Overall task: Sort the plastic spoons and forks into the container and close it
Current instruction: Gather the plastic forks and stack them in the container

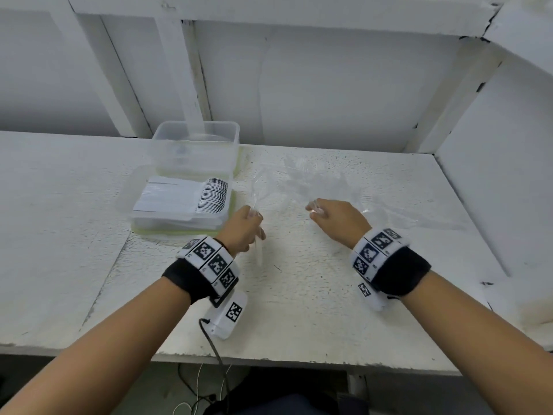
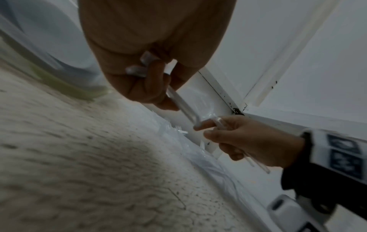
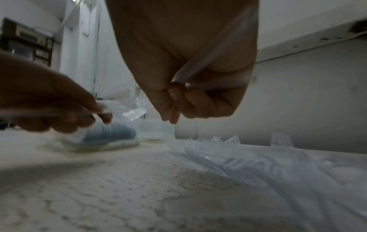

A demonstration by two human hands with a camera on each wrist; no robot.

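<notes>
A clear tub [image 1: 197,139] stands at the back of the white table. In front of it a shallow clear tray with a green rim [image 1: 179,230] holds a tight row of white spoons [image 1: 194,196]. My left hand [image 1: 254,215] is just right of the tray and grips clear plastic cutlery [image 2: 178,102] by the handles. My right hand [image 1: 314,209] is further right and pinches another clear piece [image 3: 190,70], its handle running back under the palm. A loose pile of clear forks [image 1: 314,181] lies beyond both hands; its tines stick up [image 3: 282,139].
White wall panels and posts close the back of the table [image 1: 299,280], and a white side wall [image 1: 493,175] closes its right end. A dark cable [image 1: 215,348] hangs from my left wrist unit over the front edge.
</notes>
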